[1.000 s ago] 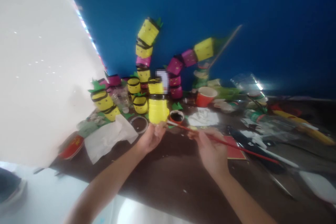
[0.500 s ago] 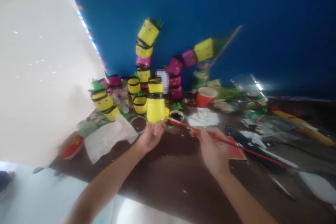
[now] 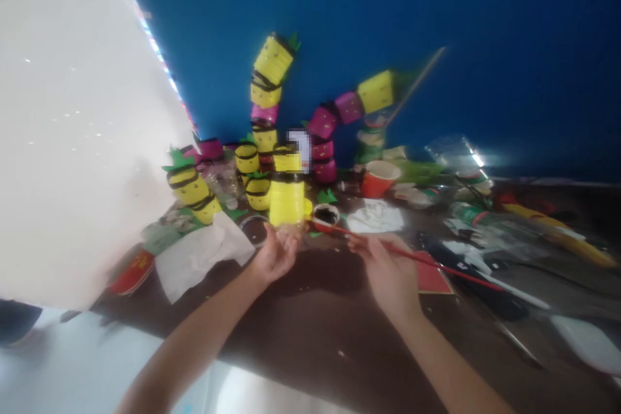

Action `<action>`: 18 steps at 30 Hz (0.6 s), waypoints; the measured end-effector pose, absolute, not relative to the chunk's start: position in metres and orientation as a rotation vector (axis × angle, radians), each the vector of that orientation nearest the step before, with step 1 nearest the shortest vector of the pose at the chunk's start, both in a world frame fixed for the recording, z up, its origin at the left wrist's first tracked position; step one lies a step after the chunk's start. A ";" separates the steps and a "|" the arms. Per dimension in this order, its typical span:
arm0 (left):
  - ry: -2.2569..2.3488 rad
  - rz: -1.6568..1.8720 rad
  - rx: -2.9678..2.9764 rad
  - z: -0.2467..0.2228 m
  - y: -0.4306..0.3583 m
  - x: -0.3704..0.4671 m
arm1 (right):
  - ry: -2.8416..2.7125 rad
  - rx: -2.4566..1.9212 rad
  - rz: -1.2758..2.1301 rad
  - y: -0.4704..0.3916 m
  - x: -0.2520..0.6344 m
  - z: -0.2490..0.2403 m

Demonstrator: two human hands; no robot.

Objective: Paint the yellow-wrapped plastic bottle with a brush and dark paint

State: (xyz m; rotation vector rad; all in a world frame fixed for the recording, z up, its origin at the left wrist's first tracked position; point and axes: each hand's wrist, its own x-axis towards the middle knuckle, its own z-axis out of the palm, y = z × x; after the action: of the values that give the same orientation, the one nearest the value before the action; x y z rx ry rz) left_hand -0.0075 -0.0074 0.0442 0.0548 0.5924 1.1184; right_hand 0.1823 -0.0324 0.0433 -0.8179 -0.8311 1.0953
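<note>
Fingers of my left hand close round the clear lower end of a yellow-painted container with a black band, held upright above the table. A long, thin red paintbrush is gripped in my right hand; its tip reaches left to the container's lower right side, though blur hides whether they touch. Just behind the brush stands a small cup of dark paint. White crumpled tissue lies right of that cup.
Yellow and magenta banded containers stand in stacks against the blue wall. At left are a white sheet and a red bowl. A red paper cup stands farther back. Plastic bottles and tools crowd the right side of the brown table.
My right hand has shifted slightly left with the paintbrush, whose rear end has swung left and up. The yellow container and my left hand have barely moved.
</note>
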 end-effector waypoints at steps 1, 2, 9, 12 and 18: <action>0.591 1.111 0.042 0.046 -0.008 -0.008 | -0.822 -0.794 1.116 -0.033 0.182 0.046; 0.575 1.101 0.034 0.048 -0.010 -0.008 | -0.818 -0.775 1.137 -0.034 0.181 0.048; 0.567 1.058 -0.054 0.053 -0.015 -0.008 | -0.865 -0.810 1.116 -0.035 0.179 0.043; 0.530 1.068 -0.050 0.053 -0.015 -0.010 | -0.860 -0.871 1.044 -0.033 0.182 0.040; 0.537 1.086 -0.068 0.051 -0.012 -0.009 | -0.892 -0.771 1.115 -0.036 0.180 0.049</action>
State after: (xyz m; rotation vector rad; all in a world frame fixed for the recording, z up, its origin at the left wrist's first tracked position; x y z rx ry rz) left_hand -0.0093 -0.0122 0.0512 -0.0685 0.5369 1.0855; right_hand 0.1804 -0.0360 0.0485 -0.7708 -0.8921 1.1154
